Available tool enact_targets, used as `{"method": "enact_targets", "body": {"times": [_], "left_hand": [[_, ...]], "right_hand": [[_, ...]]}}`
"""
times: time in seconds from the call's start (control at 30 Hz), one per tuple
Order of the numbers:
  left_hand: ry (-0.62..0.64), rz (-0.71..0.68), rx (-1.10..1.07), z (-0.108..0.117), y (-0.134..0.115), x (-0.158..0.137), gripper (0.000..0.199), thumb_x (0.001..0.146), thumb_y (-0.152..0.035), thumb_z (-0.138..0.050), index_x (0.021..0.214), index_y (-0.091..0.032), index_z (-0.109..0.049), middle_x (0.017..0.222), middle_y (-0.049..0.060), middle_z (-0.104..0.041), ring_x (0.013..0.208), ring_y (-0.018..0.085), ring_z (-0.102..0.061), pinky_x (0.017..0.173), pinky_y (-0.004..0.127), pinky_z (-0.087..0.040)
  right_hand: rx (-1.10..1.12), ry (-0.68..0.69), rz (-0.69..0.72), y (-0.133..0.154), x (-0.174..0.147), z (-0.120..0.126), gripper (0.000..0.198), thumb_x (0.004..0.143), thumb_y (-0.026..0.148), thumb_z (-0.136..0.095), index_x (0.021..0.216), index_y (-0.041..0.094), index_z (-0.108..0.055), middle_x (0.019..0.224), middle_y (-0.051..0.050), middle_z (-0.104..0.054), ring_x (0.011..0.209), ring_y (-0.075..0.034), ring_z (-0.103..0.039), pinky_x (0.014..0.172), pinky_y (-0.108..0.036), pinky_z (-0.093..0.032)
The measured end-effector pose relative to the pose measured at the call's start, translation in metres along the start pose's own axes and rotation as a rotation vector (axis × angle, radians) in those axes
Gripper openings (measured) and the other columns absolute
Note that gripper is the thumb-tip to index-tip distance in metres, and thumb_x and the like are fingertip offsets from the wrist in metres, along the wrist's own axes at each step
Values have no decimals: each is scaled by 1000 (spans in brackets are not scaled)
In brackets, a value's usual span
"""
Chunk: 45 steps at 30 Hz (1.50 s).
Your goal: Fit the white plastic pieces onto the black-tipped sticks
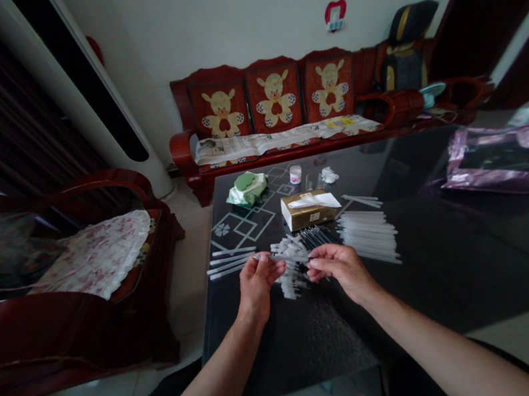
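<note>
My left hand (pixel 258 279) and my right hand (pixel 337 265) meet over the black table, fingers pinched. Between them runs a slim, translucent white pen barrel (pixel 289 259), level, with one end in each hand. Below it lies a heap of short whitish pieces like pen caps (pixel 291 287). Thin dark rods like pen refills (pixel 316 237) sit behind my right hand. A row of translucent tubes (pixel 368 238) is spread to the right. Several similar whitish sticks (pixel 232 262) rest beside my left hand. Small details at my fingertips are blurred.
A gold tissue box (pixel 311 209) stands just behind the heap. Farther back are a green wipes pack (pixel 247 189), a small round tub (pixel 296 174) and crumpled tissue (pixel 328 176). A purple-edged clear bag (pixel 512 160) lies right. A wooden sofa (pixel 273 102) stands beyond the table (pixel 440 277).
</note>
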<state>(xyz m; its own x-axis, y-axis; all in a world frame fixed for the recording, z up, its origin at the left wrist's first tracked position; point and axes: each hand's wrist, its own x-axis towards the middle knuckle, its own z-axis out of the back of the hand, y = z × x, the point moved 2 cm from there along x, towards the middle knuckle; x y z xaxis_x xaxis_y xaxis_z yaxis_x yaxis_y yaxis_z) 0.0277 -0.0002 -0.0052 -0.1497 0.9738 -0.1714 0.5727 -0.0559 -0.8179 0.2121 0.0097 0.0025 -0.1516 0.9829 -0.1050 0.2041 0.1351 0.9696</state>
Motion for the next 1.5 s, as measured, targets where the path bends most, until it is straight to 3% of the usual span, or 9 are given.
{"method": "enact_targets", "body": {"times": [0.3,0.6,1.03,1.23,1.5], "left_hand": [[-2,-56,-7,-1,4,-1,30,73,-34,-71,88,-13,-57,71,3,-66,70,17,-69,73,31,-55],[-39,-78,-22,-3,4,-5,31,73,-36,-72,87,-12,-59,70,3,-67,70,16,-68,73,30,-55],[-50,-83,-44,-7,5,-9,31,71,-36,-73,85,-12,-58,71,5,-68,70,17,-69,73,30,-55],[-52,-71,-52,-5,6,-6,31,71,-34,-73,85,-11,-58,71,4,-68,70,16,-69,72,30,-55],[-41,-40,-64,-2,7,-4,31,69,-34,-75,84,-12,-60,70,4,-67,69,16,-69,73,29,-55]], "right_hand": [[109,-9,13,-4,0,0,22,67,25,-75,83,13,-65,71,-6,-72,63,-19,-69,63,-34,-59],[4,-52,116,-1,-1,-3,22,70,29,-73,83,13,-65,69,-5,-71,60,-18,-68,61,-33,-59],[44,-137,130,-3,-3,-6,25,69,30,-74,84,13,-64,67,-4,-70,58,-19,-68,59,-33,-59],[-133,-91,230,0,0,-2,21,74,31,-71,84,13,-64,68,-4,-70,60,-19,-69,59,-31,-59],[-119,-69,209,0,0,0,21,74,31,-70,86,14,-65,70,-4,-70,60,-18,-69,59,-31,-59]]}}
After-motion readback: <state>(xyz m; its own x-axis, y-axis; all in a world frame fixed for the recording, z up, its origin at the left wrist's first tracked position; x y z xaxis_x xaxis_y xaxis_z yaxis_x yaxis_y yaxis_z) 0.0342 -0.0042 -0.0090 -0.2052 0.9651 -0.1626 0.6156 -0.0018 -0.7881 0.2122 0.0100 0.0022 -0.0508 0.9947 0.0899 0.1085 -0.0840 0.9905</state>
